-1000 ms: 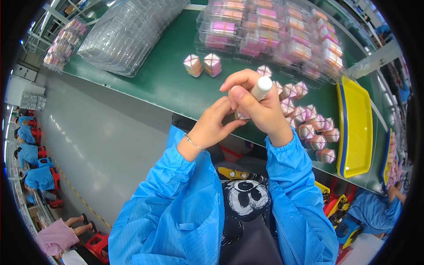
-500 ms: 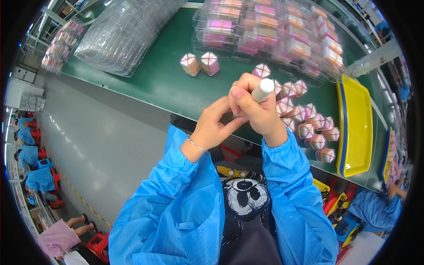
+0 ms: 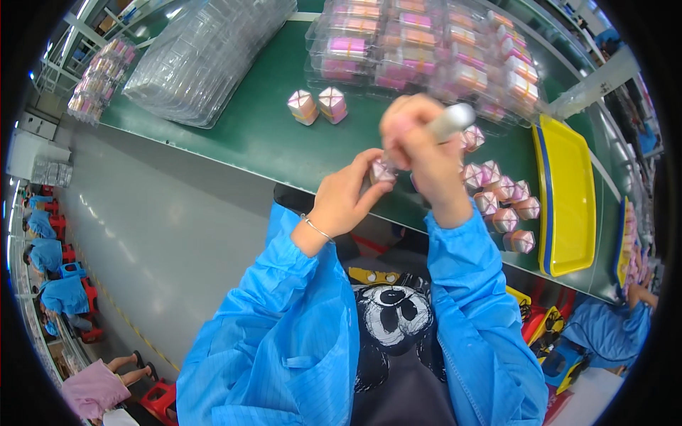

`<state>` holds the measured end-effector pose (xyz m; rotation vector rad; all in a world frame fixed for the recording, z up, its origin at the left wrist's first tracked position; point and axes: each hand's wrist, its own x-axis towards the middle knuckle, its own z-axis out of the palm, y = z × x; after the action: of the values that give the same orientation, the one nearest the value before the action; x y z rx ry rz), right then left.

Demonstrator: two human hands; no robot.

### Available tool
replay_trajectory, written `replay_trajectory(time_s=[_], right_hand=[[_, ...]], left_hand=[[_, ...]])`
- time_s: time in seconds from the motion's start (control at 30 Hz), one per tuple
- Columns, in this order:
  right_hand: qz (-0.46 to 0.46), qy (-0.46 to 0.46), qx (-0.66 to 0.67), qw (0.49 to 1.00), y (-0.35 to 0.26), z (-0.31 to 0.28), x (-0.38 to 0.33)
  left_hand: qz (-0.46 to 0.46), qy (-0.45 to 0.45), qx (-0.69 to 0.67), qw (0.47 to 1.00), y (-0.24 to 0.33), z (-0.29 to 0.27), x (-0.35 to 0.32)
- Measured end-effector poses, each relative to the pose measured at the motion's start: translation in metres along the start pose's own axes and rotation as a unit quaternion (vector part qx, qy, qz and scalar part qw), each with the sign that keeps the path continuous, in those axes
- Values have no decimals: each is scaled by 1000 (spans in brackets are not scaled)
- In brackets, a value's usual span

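Note:
My left hand (image 3: 346, 194) grips a small pink-and-white faceted bundle (image 3: 382, 170) between thumb and fingers, its end facing up. Just above and to the right, my right hand (image 3: 419, 145) is closed around a white pen-like stick (image 3: 452, 122), smeared by motion. Its lower tip is hidden, so I cannot tell whether it touches the bundle. Several similar banded bundles (image 3: 505, 219) stand on the table to the right of my right hand, some hidden behind it. Two more bundles (image 3: 302, 107) stand side by side, farther off to the left.
On the green table (image 3: 234, 153) lies a stack of clear plastic trays (image 3: 202, 64). Clear trays filled with pink and orange bundles (image 3: 419, 42) are piled at the back. Stacked yellow trays (image 3: 570, 199) stand at the right. People in blue sit at far left and right.
My right hand has lifted slightly away from my left, and the white stick has tilted to the right. The bundle in my left hand now shows.

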<state>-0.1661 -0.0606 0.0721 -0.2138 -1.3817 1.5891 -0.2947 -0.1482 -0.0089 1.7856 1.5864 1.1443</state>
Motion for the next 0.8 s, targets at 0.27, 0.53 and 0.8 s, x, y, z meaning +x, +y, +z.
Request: replay_trajectory(time_s=[0.27, 0.53, 0.8], right_hand=[[85, 62, -258, 960, -39, -17, 6], [218, -62, -488, 843, -33, 2, -3], [241, -48, -401, 883, -43, -40, -17]], left_hand=[[-61, -47, -360, 930, -12, -6, 6], [-124, -48, -431, 893, 12, -4, 11], [32, 86, -207, 974, 2, -20, 26]])
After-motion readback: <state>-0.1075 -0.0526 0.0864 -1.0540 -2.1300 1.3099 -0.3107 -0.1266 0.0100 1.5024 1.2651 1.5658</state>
